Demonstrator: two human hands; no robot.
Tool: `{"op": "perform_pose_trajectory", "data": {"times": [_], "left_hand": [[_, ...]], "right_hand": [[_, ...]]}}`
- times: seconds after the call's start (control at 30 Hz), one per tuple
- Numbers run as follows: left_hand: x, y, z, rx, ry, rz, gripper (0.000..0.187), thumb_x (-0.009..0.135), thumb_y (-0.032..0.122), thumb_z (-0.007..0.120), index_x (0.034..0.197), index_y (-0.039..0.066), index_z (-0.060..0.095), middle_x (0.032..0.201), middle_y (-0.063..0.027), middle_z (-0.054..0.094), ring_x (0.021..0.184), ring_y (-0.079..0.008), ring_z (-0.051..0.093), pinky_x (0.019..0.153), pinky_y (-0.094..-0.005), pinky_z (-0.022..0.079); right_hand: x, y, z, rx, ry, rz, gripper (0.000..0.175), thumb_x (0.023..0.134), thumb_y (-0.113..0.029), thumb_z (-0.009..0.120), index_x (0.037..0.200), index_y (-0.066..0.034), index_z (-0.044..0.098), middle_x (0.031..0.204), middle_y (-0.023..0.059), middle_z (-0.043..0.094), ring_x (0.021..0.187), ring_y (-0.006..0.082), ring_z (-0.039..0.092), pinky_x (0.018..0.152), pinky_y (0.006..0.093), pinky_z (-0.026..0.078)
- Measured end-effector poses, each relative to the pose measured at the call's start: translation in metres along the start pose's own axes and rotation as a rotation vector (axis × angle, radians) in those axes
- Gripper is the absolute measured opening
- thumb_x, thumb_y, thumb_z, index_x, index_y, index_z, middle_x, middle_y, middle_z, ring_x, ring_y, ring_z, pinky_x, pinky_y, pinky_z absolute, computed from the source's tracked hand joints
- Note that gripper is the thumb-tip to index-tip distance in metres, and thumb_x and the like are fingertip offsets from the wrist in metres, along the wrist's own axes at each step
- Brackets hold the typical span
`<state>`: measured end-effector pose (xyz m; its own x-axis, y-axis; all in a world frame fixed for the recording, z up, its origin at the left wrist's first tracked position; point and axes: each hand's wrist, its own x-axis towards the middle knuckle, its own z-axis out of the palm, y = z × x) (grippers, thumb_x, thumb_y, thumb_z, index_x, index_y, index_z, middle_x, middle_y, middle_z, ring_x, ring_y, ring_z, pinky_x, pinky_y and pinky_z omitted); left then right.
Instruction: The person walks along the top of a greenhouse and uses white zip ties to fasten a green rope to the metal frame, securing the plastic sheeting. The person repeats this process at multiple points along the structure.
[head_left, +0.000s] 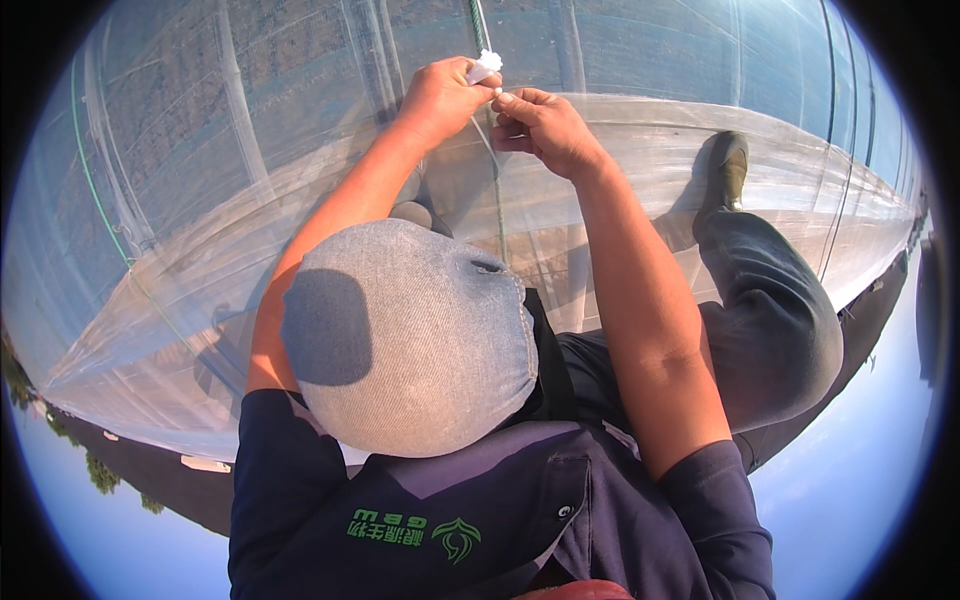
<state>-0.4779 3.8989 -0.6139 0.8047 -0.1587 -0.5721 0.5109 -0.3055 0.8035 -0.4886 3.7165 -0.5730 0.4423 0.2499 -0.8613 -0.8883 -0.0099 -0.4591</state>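
My left hand (444, 94) grips a crumpled white bundle (484, 66), thin film or cloth by its look, which pokes out above the thumb and forefinger. Close beside it, thumb and forefinger of my right hand (546, 129) pinch together at a small white end (498, 91) by the left fingertips. What this end belongs to is partly hidden by the fingers. A green rope (478, 26) runs down past both hands over the clear plastic film. Below the hands, a narrow pale strip (484, 139) slants alongside the rope; its upper end is hidden between the hands.
Clear plastic sheeting (645, 135) spreads over a ribbed frame, with loose folds low down. Another green rope (94, 187) crosses it at left, and dark cords (831, 82) at right. My bent jeans knee (420, 337) is close below; my shoe (729, 166) rests against the film.
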Motion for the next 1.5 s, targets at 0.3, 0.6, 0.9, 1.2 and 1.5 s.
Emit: {"op": "perform_pose_trajectory", "data": {"times": [0.3, 0.6, 0.9, 1.2, 1.5], "left_hand": [[-0.002, -0.002, 0.0, -0.011, -0.054, 0.019, 0.022, 0.084, 0.015, 0.073, 0.105, 0.008, 0.075, 0.097, -0.0063, 0.075, 0.088, -0.0141, 0.069, 0.081, -0.0301, 0.054], [0.0, -0.007, 0.005, -0.026, -0.092, 0.011, 0.027, 0.085, 0.015, 0.068, 0.111, 0.011, 0.074, 0.098, -0.0078, 0.075, 0.086, -0.0156, 0.069, 0.079, -0.0324, 0.054], [0.001, -0.008, 0.002, -0.028, -0.101, -0.005, 0.025, 0.088, 0.017, 0.068, 0.112, 0.011, 0.073, 0.097, -0.0076, 0.074, 0.087, -0.0158, 0.068, 0.079, -0.0331, 0.053], [-0.015, 0.031, -0.006, 0.045, -0.111, -0.092, 0.017, 0.09, 0.013, 0.066, 0.104, 0.01, 0.074, 0.094, -0.0077, 0.075, 0.083, -0.0185, 0.068, 0.078, -0.034, 0.053], [-0.02, 0.022, -0.011, 0.09, -0.063, 0.047, 0.021, 0.09, 0.023, 0.066, 0.106, 0.012, 0.073, 0.102, -0.0141, 0.074, 0.098, -0.0316, 0.07, 0.084, -0.0394, 0.054]], "right_hand": [[0.002, 0.002, -0.004, 0.033, 0.014, 0.049, 0.038, 0.096, -0.031, 0.068, 0.105, 0.0056, 0.064, 0.092, 0.0091, 0.063, 0.084, 0.022, 0.067, 0.08, 0.0383, 0.059], [0.006, 0.001, -0.002, -0.041, 0.087, 0.071, 0.036, 0.093, -0.029, 0.07, 0.103, 0.0048, 0.064, 0.088, 0.0077, 0.062, 0.075, 0.0191, 0.066, 0.071, 0.0344, 0.059], [0.003, -0.009, 0.012, -0.264, 0.277, 0.013, 0.041, 0.09, -0.025, 0.071, 0.11, 0.0097, 0.065, 0.087, 0.0103, 0.068, 0.07, 0.0208, 0.069, 0.063, 0.0322, 0.059], [-0.016, -0.047, 0.029, -0.318, 0.259, 0.126, 0.028, 0.088, -0.022, 0.066, 0.105, 0.0005, 0.068, 0.089, 0.005, 0.065, 0.069, 0.015, 0.066, 0.057, 0.0305, 0.056], [-0.006, -0.034, 0.03, -0.199, 0.211, 0.021, 0.016, 0.091, -0.02, 0.062, 0.094, -0.0041, 0.064, 0.078, -0.0005, 0.056, 0.06, 0.0094, 0.055, 0.057, 0.0295, 0.053]]}}
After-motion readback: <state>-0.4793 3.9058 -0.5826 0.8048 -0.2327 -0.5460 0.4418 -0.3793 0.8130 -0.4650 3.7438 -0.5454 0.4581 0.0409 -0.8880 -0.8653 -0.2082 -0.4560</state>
